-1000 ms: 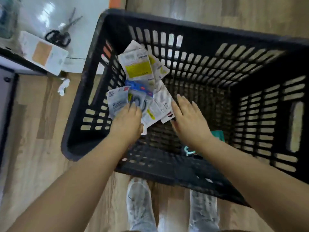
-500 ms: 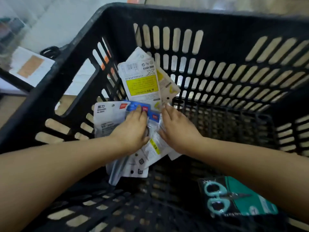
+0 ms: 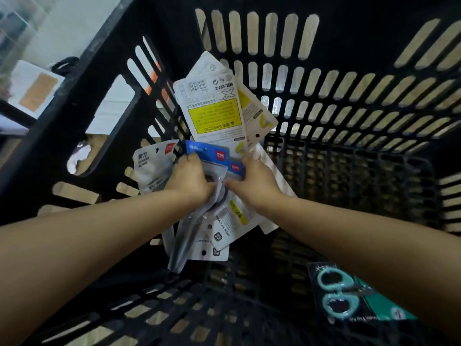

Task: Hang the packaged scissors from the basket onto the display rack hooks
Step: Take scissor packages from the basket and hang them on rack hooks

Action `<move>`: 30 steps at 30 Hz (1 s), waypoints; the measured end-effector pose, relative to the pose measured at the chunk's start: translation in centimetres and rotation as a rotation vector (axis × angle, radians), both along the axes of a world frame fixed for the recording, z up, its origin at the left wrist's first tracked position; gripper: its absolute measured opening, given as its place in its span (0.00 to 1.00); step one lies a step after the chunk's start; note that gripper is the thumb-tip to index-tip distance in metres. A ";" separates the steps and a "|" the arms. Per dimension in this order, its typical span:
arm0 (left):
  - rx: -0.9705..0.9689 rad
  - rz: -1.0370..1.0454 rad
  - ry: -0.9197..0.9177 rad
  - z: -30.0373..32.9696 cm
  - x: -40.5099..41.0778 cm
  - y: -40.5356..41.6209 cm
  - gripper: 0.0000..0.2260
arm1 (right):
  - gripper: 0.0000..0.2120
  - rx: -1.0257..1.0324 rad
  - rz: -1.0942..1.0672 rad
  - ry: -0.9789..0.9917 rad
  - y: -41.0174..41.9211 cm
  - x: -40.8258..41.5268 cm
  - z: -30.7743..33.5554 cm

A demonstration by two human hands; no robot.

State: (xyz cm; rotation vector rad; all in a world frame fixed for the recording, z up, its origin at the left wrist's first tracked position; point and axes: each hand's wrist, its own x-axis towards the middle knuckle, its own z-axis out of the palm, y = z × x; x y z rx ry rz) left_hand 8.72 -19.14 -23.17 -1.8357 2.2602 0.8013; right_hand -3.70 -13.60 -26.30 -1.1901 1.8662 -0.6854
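Black plastic walls with long slots rise on every side: the basket (image 3: 324,78) fills nearly the whole view, seen from straight above. Both of the person's arms reach down into it. The left hand (image 3: 190,179) and the right hand (image 3: 254,182) sit close together, nearly touching, over a loose pile of packaged scissors at the left of the basket floor. The left hand's fingers curl over the top edge of a blue-topped pack (image 3: 214,156) and grip it, with the thumb side pressed against the clear blister below. The right hand grips the same pack from the other side, its fingers folded over the blue card's right end. Under and behind this pack lie several others: a white pack with a yellow warning label (image 3: 212,108) leans up against the far-left wall, a grey-white pack (image 3: 152,168) lies just left of the left hand, and more white cards (image 3: 224,228) fan out beneath the wrists. A teal pack with pale blue-green scissor handles (image 3: 349,295) lies well apart from the pile, flat on the basket floor near the right forearm. Through the slots a wooden floor (image 3: 74,193) shows. Outside the basket at upper left, a white box with a tan label (image 3: 35,88) is blurred.
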 end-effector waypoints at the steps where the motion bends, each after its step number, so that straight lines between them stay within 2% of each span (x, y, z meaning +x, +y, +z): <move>1: -0.004 -0.006 -0.022 0.0 -0.1 0.2 0.25 | 0.20 0.015 -0.005 -0.035 0.0 0.2 -0.2; 5: -0.005 -0.014 -0.096 0.1 -0.5 0.5 0.25 | 0.17 0.100 0.002 -0.059 -0.6 0.3 -0.2; 8: -0.003 -0.019 -0.083 -0.1 -0.4 0.5 0.26 | 0.13 0.162 0.000 -0.088 -0.9 -0.1 0.5; 13: -0.001 0.002 -0.057 -0.2 -0.4 0.8 0.27 | 0.15 0.197 0.006 -0.081 0.0 -0.7 1.1; 18: 0.069 0.086 0.076 0.6 -0.6 1.0 0.30 | 0.03 0.196 -0.063 -0.208 0.4 -2.2 1.0; 23: 0.102 0.188 0.192 0.8 -0.8 0.9 0.27 | 0.04 0.204 -0.176 -0.392 1.7 -3.4 0.7; 27: 0.239 0.297 0.299 0.8 -0.8 1.1 0.22 | 0.12 0.238 -0.155 -0.481 2.4 -3.9 0.9; 30: 0.295 0.339 0.377 0.7 -0.9 1.2 0.20 | 0.07 0.250 -0.231 -0.532 2.3 -3.8 1.0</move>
